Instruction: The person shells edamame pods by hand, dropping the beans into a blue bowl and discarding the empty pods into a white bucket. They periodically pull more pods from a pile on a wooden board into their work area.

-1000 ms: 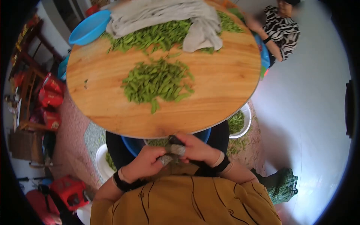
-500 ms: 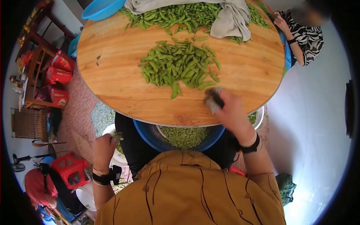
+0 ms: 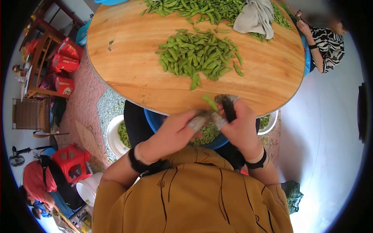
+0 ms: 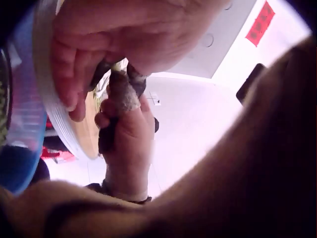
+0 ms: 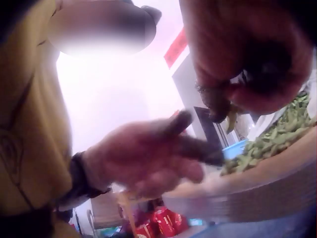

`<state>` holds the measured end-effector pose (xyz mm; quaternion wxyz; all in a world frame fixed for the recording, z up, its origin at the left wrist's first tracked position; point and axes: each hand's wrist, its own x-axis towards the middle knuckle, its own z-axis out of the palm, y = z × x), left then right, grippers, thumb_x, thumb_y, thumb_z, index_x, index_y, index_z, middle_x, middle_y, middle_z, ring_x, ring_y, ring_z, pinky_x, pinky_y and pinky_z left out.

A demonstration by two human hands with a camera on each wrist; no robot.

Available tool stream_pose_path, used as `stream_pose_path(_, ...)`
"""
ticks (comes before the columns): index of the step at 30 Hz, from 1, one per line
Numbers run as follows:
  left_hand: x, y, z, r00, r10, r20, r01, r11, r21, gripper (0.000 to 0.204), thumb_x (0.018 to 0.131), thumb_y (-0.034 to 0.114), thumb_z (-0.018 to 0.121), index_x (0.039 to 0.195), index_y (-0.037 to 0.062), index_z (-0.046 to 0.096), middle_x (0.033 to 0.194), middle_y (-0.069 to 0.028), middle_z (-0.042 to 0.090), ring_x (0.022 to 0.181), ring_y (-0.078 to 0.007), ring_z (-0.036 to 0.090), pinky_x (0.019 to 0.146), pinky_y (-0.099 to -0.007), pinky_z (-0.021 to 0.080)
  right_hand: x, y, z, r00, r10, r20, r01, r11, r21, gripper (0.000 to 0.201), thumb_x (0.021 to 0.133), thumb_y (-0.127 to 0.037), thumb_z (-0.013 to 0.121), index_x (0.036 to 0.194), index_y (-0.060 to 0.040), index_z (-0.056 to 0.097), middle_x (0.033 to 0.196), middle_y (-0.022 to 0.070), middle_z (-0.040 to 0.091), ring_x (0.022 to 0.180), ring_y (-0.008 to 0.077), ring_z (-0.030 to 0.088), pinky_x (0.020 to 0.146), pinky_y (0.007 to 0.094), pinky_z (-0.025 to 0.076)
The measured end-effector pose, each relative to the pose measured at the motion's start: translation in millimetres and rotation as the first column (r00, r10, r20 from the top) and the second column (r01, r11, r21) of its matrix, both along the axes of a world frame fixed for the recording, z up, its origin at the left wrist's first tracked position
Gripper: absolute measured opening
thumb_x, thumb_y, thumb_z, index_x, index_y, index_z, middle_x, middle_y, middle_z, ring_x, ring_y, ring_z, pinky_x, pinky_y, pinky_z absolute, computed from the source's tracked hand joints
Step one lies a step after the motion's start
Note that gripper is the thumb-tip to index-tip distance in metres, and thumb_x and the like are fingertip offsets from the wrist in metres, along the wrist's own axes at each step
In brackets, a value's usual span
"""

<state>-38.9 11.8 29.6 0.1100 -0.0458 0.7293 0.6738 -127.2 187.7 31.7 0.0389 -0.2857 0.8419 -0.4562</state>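
Observation:
In the head view the right hand (image 3: pixel 241 126) pinches a green soybean pod (image 3: pixel 210 102) over the table's near edge. A dark, elongated object (image 3: pixel 229 110) lies in the same hand; what it is cannot be told. Grey wrapping covers its thumb and fingertips. The left hand (image 3: pixel 171 132), also wrapped at the thumb, reaches in from the left, its fingertips close to the pod. From the right wrist view, the left hand (image 5: pixel 148 153) has thumb and fingers apart with nothing between them. A heap of pods (image 3: pixel 198 54) lies on the round wooden table (image 3: pixel 128 70).
Below the table edge, a blue basin (image 3: pixel 153 118) with shelled beans (image 3: pixel 206 136) sits at the lap. White buckets stand left (image 3: pixel 113 136) and right (image 3: pixel 274 120). A grey cloth (image 3: pixel 254 19) lies over more pods. Another person (image 3: pixel 326 44) sits at the far right.
The right hand went from the lap to the pods, then came back toward the body with one pod. The left hand swung out over the left bucket and returned beside the right hand.

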Motion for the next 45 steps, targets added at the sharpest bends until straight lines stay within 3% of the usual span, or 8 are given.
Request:
stream_pose_path(10, -8.2, 7.5, -17.6, 0.99, 0.113, 0.083, -0.132, 0.95, 0.284, 0.024, 0.091, 0.003, 0.043, 0.109, 0.0021, 0.059, 0.086, 0.0003, 0.062, 0.064, -0.0066, 0.047, 0.059, -0.0205, 0.041, 8.0, 16.6, -1.8, 0.941, 0.248, 0.231, -0.222, 0.966, -0.132, 0.034, 0.078, -0.006, 0.062, 0.11, 0.0007, 0.053, 0.089, 0.0212, 0.061, 0.082, 0.0406, 0.06, 0.071, 0.039, 0.05)
stream_pose_path(27, 1.5, 4.5, -17.7, 0.94, -0.128, -0.317, -0.04, 0.881, -0.472, 0.016, 0.079, 0.001, 0.061, 0.095, -0.0007, 0.059, 0.074, -0.0178, 0.057, 0.068, -0.0401, 0.055, 0.061, -0.0382, 0.048, 11.8, 18.4, -3.8, 0.789, 0.318, 0.526, -0.276, 0.948, -0.159, 0.042, 0.084, 0.001, 0.047, 0.125, -0.0019, 0.05, 0.089, 0.0148, 0.06, 0.074, 0.0273, 0.059, 0.072, 0.0325, 0.05)
stream_pose_path(29, -1.0, -6.7, -9.9, 0.994, -0.104, -0.044, 0.101, 0.991, -0.083, 0.015, 0.079, 0.002, 0.062, 0.093, -0.0004, 0.058, 0.073, -0.0171, 0.057, 0.067, -0.0394, 0.056, 0.061, -0.0379, 0.048, 6.7, 22.0, 11.0, 0.212, 0.438, 0.873, -0.024, 0.896, -0.444, 0.039, 0.088, -0.001, 0.043, 0.127, -0.005, 0.049, 0.076, 0.0043, 0.053, 0.058, 0.0129, 0.051, 0.053, 0.0265, 0.047)
stream_pose_path(31, -0.7, -9.3, -7.7, 0.957, -0.187, 0.223, 0.103, 0.935, 0.34, 0.015, 0.079, 0.003, 0.063, 0.092, -0.0001, 0.058, 0.072, -0.0164, 0.057, 0.066, -0.0388, 0.056, 0.06, -0.0375, 0.047, 7.0, 24.3, 8.7, 0.149, 0.455, 0.878, 0.022, 0.886, -0.462, 0.037, 0.09, -0.002, 0.042, 0.126, -0.006, 0.049, 0.073, 0.0009, 0.049, 0.055, 0.0082, 0.045, 0.048, 0.0233, 0.043)
stream_pose_path(36, 1.2, 4.3, -19.3, 0.891, -0.285, -0.354, -0.068, 0.686, -0.724, 0.01, 0.089, 0.005, 0.059, 0.097, 0.0001, 0.06, 0.076, -0.0081, 0.06, 0.061, -0.0164, 0.057, 0.055, -0.0275, 0.045, 13.7, 16.0, 4.0, 0.25, 0.364, 0.897, -0.012, 0.928, -0.373, 0.032, 0.092, -0.005, 0.041, 0.123, -0.0063, 0.049, 0.072, -0.0015, 0.047, 0.051, 0.0048, 0.042, 0.044, 0.0203, 0.042)
stream_pose_path(40, 2.3, 7.9, -16.0, 0.842, -0.354, -0.408, -0.197, 0.502, -0.842, 0.016, 0.094, 0.009, 0.054, 0.106, -0.0014, 0.058, 0.079, -0.0048, 0.06, 0.062, -0.0111, 0.057, 0.055, -0.0267, 0.046, 17.9, 13.4, 0.0, 0.445, 0.32, 0.836, -0.052, 0.942, -0.333, 0.03, 0.092, -0.006, 0.04, 0.121, -0.0057, 0.05, 0.069, -0.0008, 0.049, 0.049, 0.0052, 0.042, 0.043, 0.0207, 0.042)
stream_pose_path(42, -0.5, 7.3, -6.7, 0.993, -0.084, 0.085, 0.099, 0.975, -0.2, 0.018, 0.09, 0.011, 0.059, 0.102, -0.0013, 0.054, 0.08, -0.01, 0.061, 0.062, -0.0141, 0.059, 0.057, -0.0266, 0.047, 15.8, 16.6, 0.3, 0.464, 0.316, 0.828, -0.051, 0.942, -0.331, 0.03, 0.093, -0.006, 0.04, 0.121, -0.0054, 0.05, 0.068, -0.0006, 0.049, 0.049, 0.0053, 0.043, 0.043, 0.0207, 0.042)
stream_pose_path(45, 1.1, -8.4, -2.3, 0.912, -0.182, 0.368, -0.105, 0.764, 0.637, 0.013, 0.093, 0.008, 0.052, 0.103, -0.0001, 0.055, 0.081, -0.0064, 0.062, 0.062, -0.0129, 0.058, 0.058, -0.0254, 0.048, 12.3, 23.2, 2.5, 0.314, 0.468, 0.826, -0.016, 0.873, -0.488, 0.027, 0.094, -0.007, 0.042, 0.12, -0.0055, 0.051, 0.069, -0.0013, 0.051, 0.049, 0.0038, 0.044, 0.042, 0.0195, 0.04)
